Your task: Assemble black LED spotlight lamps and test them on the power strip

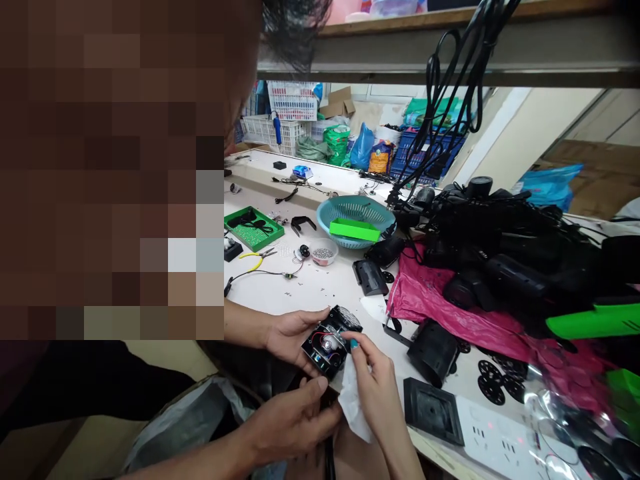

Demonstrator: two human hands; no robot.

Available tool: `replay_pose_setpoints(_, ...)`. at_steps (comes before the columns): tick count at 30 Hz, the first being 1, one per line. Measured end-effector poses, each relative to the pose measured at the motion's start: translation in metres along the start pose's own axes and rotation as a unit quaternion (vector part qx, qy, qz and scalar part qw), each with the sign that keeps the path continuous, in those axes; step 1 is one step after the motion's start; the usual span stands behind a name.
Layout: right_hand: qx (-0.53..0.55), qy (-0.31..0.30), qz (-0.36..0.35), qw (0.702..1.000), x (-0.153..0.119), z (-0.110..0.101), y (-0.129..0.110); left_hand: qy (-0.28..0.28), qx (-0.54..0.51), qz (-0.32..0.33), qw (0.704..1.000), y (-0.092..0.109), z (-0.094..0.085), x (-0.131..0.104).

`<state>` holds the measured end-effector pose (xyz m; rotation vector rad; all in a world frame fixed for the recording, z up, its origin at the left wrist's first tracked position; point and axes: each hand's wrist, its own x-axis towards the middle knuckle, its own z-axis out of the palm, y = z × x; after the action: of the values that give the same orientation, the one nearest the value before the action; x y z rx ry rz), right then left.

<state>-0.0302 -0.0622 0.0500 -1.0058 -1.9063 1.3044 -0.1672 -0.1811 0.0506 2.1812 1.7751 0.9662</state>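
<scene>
A black device (327,350) with its inside exposed shows red wires and a round silvery part. My right hand (375,380) is closed around a crumpled white tissue (356,407); its index fingertip touches the device's right edge. Something teal shows at the thumb tip. Another person's hand (290,333) holds the device from the left, and that person's second hand (295,417) is just below it, thumb near its lower edge. I cannot see my left hand.
Yellow-handled pliers (257,259), a green tray (255,230) and a teal basket (356,213) lie farther back. At right are a black housing (433,353), pink plastic (425,293), a black frame (433,411) and a white power strip (495,433). Cables (453,87) hang above; a person leans in at left.
</scene>
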Motion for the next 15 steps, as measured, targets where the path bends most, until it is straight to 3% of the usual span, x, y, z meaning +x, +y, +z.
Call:
replay_pose_setpoints(2, 0.02, 0.044, -0.024, 0.999, -0.007, -0.013, -0.008, -0.016, 0.072, 0.041, 0.996, 0.002, -0.008, -0.004)
replay_pose_setpoints(5, 0.127, 0.194, -0.112, 0.966, -0.02, -0.052, -0.031, -0.043, 0.187, 0.119, 0.974, 0.005, -0.019, -0.009)
replay_pose_setpoints(6, 0.181, 0.204, -0.151, 0.95, -0.025, -0.065, -0.037, -0.049, 0.218, 0.143, 0.964, 0.006, -0.023, -0.009)
replay_pose_setpoints(9, 0.283, 0.126, -0.241, 0.92, -0.037, -0.085, -0.037, -0.057, 0.301, 0.234, 0.923, 0.01, -0.036, -0.001)
replay_pose_setpoints(11, 0.265, 0.148, -0.273, 0.913, -0.043, -0.075, -0.015, -0.053, 0.359, 0.304, 0.881, 0.011, -0.045, 0.007)
replay_pose_setpoints(13, 0.179, 0.233, -0.274, 0.916, -0.047, -0.052, 0.02, -0.054, 0.413, 0.353, 0.838, 0.011, -0.05, 0.015)
replay_pose_setpoints(14, 0.109, 0.277, -0.257, 0.919, -0.049, -0.038, 0.039, -0.056, 0.409, 0.351, 0.84, 0.009, -0.051, 0.018)
replay_pose_setpoints(15, 0.013, 0.239, -0.259, 0.936, -0.05, -0.025, 0.056, -0.062, 0.387, 0.33, 0.859, 0.007, -0.05, 0.02)
